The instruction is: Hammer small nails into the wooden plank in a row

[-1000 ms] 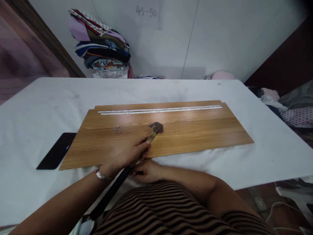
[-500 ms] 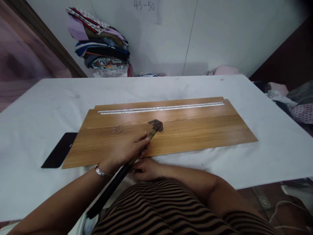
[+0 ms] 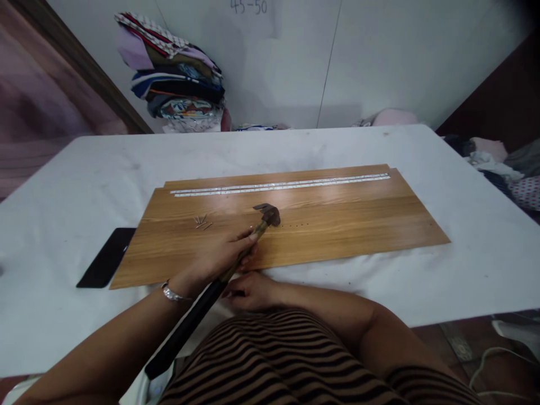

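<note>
My left hand [image 3: 219, 256], with a bracelet at the wrist, is closed round a hammer's shaft close to the hammer head [image 3: 268, 214]. The head hovers just over a row of small nails driven into the long wooden board [image 3: 346, 225]. The hammer's black handle [image 3: 185, 332] runs back toward my body. My right hand [image 3: 253, 289] lies at the board's near edge under the handle, fingers curled; what it holds, if anything, is hidden. Several loose nails [image 3: 201, 222] lie on the board to the left.
Two thin metal strips [image 3: 278, 185] run along the board's far side. A black phone [image 3: 107, 264] lies left of the board on the white table [image 3: 63, 185]. A stack of folded clothes [image 3: 177, 90] stands against the back wall.
The hammer head has risen very slightly above the board. Both hands stay where they were, and the view has shifted a little.
</note>
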Demonstrator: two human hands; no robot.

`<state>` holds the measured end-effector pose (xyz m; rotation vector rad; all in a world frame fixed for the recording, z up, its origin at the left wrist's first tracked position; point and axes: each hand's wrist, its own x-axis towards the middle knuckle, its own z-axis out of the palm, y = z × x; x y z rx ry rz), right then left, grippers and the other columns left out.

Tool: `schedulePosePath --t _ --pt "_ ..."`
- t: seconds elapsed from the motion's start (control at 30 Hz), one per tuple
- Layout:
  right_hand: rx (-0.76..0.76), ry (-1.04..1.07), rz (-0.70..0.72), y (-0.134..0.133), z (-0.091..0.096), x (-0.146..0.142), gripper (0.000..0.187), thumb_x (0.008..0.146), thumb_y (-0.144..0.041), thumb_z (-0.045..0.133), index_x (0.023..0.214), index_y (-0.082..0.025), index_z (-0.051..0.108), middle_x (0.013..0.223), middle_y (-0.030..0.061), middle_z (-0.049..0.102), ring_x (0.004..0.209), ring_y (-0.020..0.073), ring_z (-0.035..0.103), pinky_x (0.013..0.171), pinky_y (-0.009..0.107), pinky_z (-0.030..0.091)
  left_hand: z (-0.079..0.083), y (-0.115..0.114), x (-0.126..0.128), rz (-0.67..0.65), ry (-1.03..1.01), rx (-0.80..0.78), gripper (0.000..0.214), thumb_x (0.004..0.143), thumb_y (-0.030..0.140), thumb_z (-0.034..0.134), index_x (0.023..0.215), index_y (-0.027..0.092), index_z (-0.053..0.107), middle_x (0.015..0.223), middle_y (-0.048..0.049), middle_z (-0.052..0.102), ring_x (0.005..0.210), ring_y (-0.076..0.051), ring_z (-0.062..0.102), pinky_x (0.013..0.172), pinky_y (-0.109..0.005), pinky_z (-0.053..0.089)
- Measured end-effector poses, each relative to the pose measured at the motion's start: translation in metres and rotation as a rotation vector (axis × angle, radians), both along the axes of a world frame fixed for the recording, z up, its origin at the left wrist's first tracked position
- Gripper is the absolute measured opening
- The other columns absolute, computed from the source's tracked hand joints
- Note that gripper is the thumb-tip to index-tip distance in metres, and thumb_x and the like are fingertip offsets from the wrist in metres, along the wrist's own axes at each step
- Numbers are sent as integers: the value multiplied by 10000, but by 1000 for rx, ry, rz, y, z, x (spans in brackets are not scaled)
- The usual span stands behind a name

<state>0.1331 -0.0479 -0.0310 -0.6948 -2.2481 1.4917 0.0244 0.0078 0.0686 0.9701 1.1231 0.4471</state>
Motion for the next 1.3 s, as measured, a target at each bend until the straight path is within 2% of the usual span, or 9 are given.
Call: schedulePosePath --t 0.47,0.67,0.8,1.1,1.3 --pt "28 -18 16 1 -2 -2 258 886 -192 574 1115 -142 683 942 50 737 832 154 670 763 231 481 2 -2 3 -8 7 20 347 798 472 663 964 188 552 690 49 470 480 -51 376 406 -181 261" --pt "29 11 -10 1 -9 -5 236 870 -167 582 1082 -157 686 940 44 740 827 165 663 753 249 480 2 -4 3 3 3 38 394 803 484 667 1050 196 561 711 45 485 490 -53 380 415 -184 282" --pt "20 28 -7 2 -8 -5 219 868 -170 595 1067 -162 687 924 35 735 834 158 660 764 244 474 0 -4 2 -3 14 50 343 815 471 657 993 192 564 695 43 482 485 -54 373 412 -189 284" --pt "-9 35 -26 1 -8 -6 202 887 -190 582 1055 -153 686 930 46 734 834 166 665 759 248 481 4 -6 2 9 11 54 343 813 454 657 1015 191 571 688 45 470 492 -54 376 422 -190 264" --pt "-6 28 -13 1 -7 -5 210 879 -176 590 1064 -136 681 932 48 726 831 156 652 753 233 475 1 -5 1 0 4 41 329 821 448 643 1012 191 566 694 43 470 495 -60 378 416 -195 281"
